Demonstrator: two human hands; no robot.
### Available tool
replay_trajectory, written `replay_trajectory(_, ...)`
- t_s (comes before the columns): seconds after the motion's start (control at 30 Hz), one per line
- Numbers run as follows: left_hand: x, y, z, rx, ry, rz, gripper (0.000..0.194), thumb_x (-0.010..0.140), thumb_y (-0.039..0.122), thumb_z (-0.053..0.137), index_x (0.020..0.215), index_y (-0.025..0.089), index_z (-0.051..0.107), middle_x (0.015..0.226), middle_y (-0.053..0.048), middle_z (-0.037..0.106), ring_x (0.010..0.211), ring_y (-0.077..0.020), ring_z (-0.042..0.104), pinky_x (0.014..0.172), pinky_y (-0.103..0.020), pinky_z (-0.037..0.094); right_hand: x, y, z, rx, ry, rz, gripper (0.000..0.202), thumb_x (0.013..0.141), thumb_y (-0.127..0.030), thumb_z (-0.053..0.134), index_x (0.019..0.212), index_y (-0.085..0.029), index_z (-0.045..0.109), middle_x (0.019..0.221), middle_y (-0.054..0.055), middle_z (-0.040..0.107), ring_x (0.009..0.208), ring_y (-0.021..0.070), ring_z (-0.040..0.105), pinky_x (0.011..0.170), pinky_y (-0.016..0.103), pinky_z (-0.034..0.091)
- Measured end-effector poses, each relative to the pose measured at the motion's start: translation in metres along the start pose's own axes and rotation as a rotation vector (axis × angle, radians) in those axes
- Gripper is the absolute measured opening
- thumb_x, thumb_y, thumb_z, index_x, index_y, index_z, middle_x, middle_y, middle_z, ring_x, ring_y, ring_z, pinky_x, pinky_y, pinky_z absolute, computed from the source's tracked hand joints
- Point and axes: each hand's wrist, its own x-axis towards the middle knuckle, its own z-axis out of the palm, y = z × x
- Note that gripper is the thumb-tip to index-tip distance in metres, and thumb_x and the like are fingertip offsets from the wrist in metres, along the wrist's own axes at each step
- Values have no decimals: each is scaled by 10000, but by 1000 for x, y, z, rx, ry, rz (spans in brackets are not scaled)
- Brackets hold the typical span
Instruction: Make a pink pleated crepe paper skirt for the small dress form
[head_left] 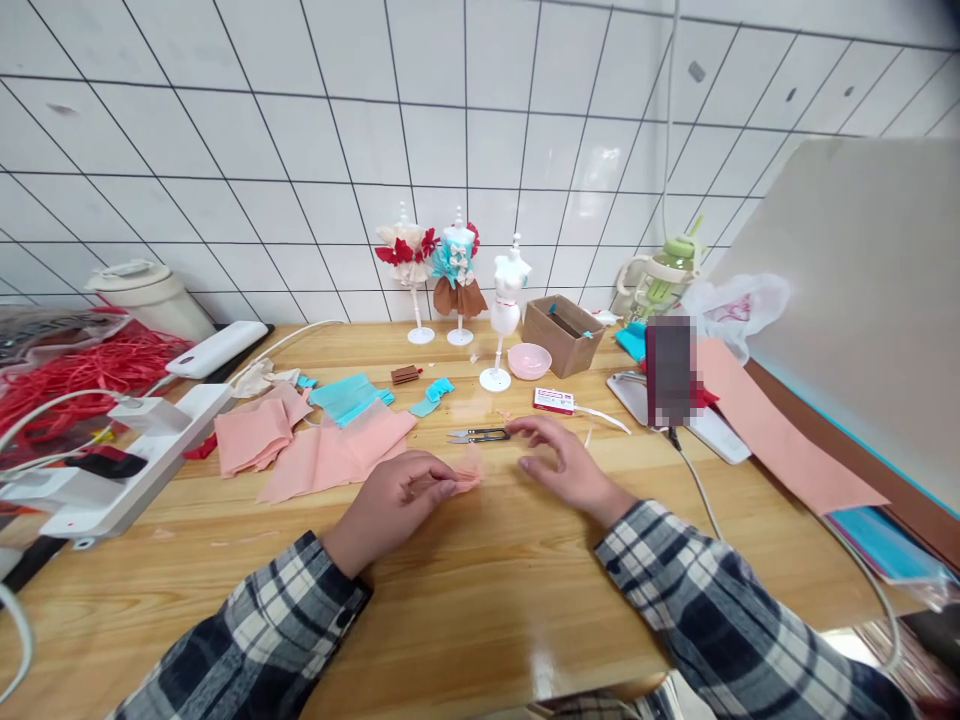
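My left hand [401, 500] pinches a small gathered piece of pink crepe paper [469, 478] between thumb and fingers, just above the table. To its right, my right hand [562, 465] has its fingers apart, the fingertips close to the handle end of small thread snips [480, 436]; I cannot tell whether they touch. Flat pink crepe paper [337, 455] and blue crepe paper [351, 398] lie beyond my left hand. A bare white mini dress form [508, 300] stands upright ahead. Behind it are two dressed forms, one with red and cream ruffles [407, 250], one with blue and brown [457, 265].
A pink bowl [529, 361] and a cardboard box [564, 335] stand at the back. A small white-and-red box [554, 400] lies nearby. On the left are a power strip [142, 470] and red shredded paper [82, 375]; on the right, a blurred upright device [670, 370] with a cable.
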Motion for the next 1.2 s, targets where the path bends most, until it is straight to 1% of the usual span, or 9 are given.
replay_trajectory(0.1, 0, 3, 6, -237, 83, -114, 250, 879, 416, 567, 821, 198, 674, 781, -25, 708, 732, -181, 646, 671, -285, 504, -1, -13, 21, 344, -91, 45, 438, 840, -316, 667, 1261, -241, 573, 1324, 77, 594, 1249, 225, 516, 1062, 395, 378)
replay_trajectory(0.27, 2, 5, 17, -388, 184, -127, 250, 843, 426, 612, 803, 189, 681, 786, -42, 709, 736, -195, 654, 683, -306, 532, 2, -23, 47, 557, 9, 223, 290, 746, -426, 756, 918, -201, 692, 951, 54, 717, 940, 205, 645, 913, 372, 480)
replay_trajectory(0.4, 19, -6, 15, -412, 358, -79, 308, 866, 444, 587, 1024, 190, 660, 990, -85, 717, 950, -228, 667, 862, -371, 533, 9, -23, 48, 776, 99, 349, 339, 633, -444, 828, 799, -193, 672, 792, 12, 689, 759, 158, 628, 773, 311, 502)
replay_trajectory(0.5, 59, -20, 11, -354, 511, -77, 399, 867, 479, 579, 1119, 171, 612, 1118, -121, 686, 1090, -251, 631, 969, -417, 485, 12, -21, 41, 888, 75, 369, 341, 602, -418, 854, 781, -183, 683, 776, 2, 682, 726, 135, 608, 755, 286, 487)
replay_trajectory(0.7, 172, -39, 37, -309, 406, -47, 653, 835, 472, 619, 1375, 146, 450, 1433, -194, 493, 1317, -269, 482, 1080, -419, 390, 14, -9, 35, 931, 13, 374, 336, 607, -433, 850, 759, -172, 703, 782, 8, 683, 736, 136, 604, 771, 288, 475)
replay_trajectory(0.8, 201, -43, 52, -258, 321, -60, 586, 800, 452, 651, 1290, 146, 555, 1313, -158, 614, 1196, -270, 580, 1031, -409, 430, 16, -5, 39, 915, 0, 379, 337, 620, -459, 833, 772, -182, 717, 799, 12, 692, 760, 150, 623, 802, 308, 486)
replay_trajectory(0.87, 205, -44, 55, -219, 262, -89, 451, 822, 458, 603, 1142, 145, 660, 1111, -126, 723, 1007, -267, 664, 925, -398, 493, 18, -4, 43, 908, -26, 384, 340, 613, -475, 827, 769, -191, 724, 805, 14, 701, 775, 164, 641, 820, 323, 496)
replay_trajectory(0.97, 195, -45, 48, -141, 237, -136, 359, 809, 459, 596, 945, 157, 734, 948, -95, 762, 856, -265, 678, 822, -373, 512, 18, -4, 46, 882, -86, 365, 305, 642, -466, 809, 774, -199, 740, 808, 21, 713, 770, 171, 657, 808, 325, 513)
replay_trajectory(1.2, 141, -45, 33, -73, 252, -208, 358, 812, 474, 587, 981, 200, 743, 927, -49, 771, 843, -244, 677, 757, -329, 514, 7, -6, 45, 747, -94, 310, 279, 683, -453, 793, 788, -196, 762, 820, 39, 732, 771, 178, 659, 755, 310, 521)
